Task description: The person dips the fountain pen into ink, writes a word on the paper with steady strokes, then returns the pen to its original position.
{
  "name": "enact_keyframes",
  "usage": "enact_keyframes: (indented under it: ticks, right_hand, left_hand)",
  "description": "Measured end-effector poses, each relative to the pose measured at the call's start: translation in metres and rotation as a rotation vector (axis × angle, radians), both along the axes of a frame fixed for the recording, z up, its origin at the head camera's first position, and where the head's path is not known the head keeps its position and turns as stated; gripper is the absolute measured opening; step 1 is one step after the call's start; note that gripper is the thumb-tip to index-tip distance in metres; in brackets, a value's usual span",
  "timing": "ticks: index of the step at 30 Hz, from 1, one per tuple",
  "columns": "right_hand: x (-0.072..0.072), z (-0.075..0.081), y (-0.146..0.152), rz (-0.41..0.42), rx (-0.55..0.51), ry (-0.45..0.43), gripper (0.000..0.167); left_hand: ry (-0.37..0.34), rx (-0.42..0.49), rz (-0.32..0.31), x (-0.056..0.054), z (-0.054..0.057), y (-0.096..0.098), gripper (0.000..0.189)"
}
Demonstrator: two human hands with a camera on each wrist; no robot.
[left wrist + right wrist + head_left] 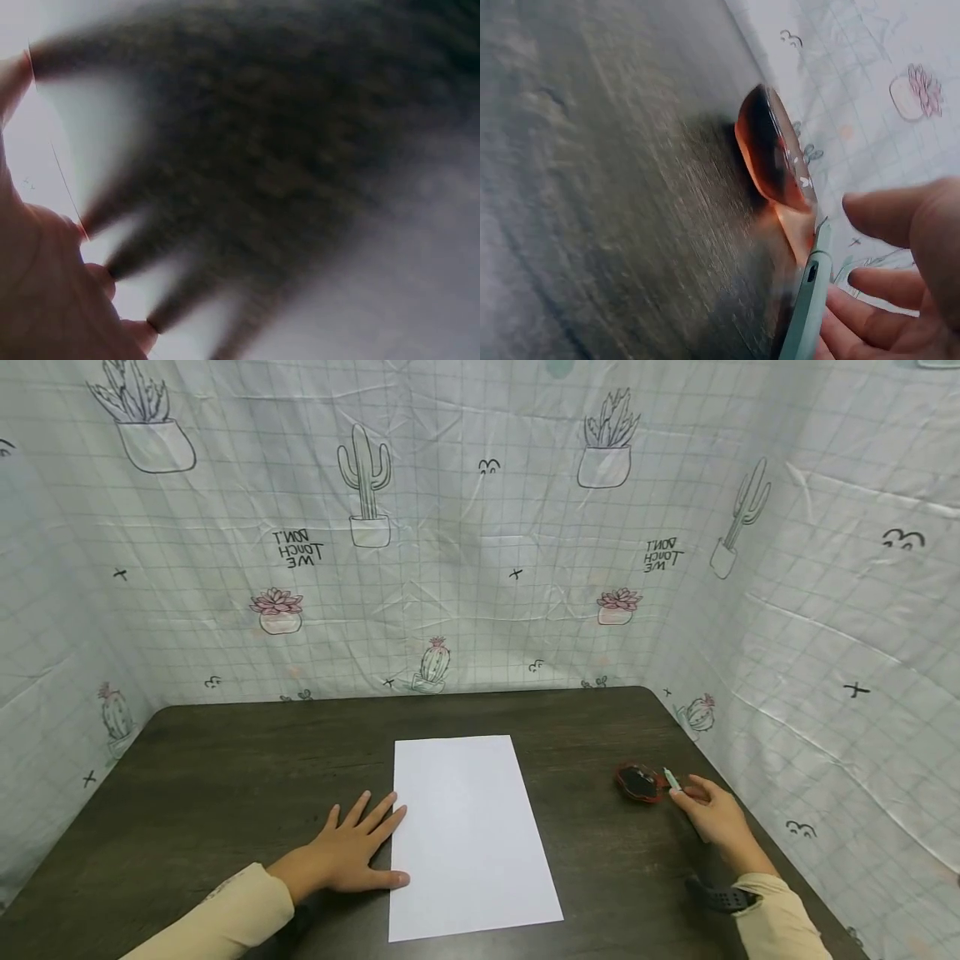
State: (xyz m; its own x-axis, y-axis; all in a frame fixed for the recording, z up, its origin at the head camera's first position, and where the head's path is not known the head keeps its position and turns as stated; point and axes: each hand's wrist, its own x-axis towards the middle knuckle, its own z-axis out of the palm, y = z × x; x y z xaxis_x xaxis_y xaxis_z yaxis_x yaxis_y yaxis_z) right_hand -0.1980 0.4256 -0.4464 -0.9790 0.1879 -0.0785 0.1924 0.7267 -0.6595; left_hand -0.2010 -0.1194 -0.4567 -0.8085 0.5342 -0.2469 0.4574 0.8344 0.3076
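A blank white sheet of paper lies on the dark table. My left hand rests flat with spread fingers across the sheet's left edge, its thumb and some fingertips on the paper. In the left wrist view the palm's edge shows beside a large dark blur. At the right, a pale green pen points toward a dark, shiny, red-rimmed thing with a handle, which looks like a hand mirror. My right hand is at the pen. In the right wrist view its thumb stands apart from the pen, while bent fingers are partly hidden behind it.
The dark wooden table has rounded far corners. Pale cloth with cactus drawings and a grid hangs behind it and along both sides, close to my right arm. A dark band circles the right wrist.
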Motion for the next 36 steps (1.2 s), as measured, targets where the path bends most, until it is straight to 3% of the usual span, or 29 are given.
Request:
enact_keyframes:
  ticks: [3, 8, 36]
  right_hand:
    - [-0.002, -0.004, 0.005, -0.061, -0.065, 0.017, 0.070]
    - [-0.006, -0.007, 0.011, -0.100, -0.061, 0.033, 0.062]
    - [-0.021, 0.002, 0.011, -0.114, -0.010, -0.010, 0.048]
  left_hand:
    - [-0.004, -0.001, 0.000, 0.000, 0.001, 0.000, 0.097]
    - [-0.006, -0.004, 0.000, -0.001, 0.001, 0.001, 0.097]
    - [0.009, -0.001, -0.028, -0.001, 0.000, -0.001, 0.098]
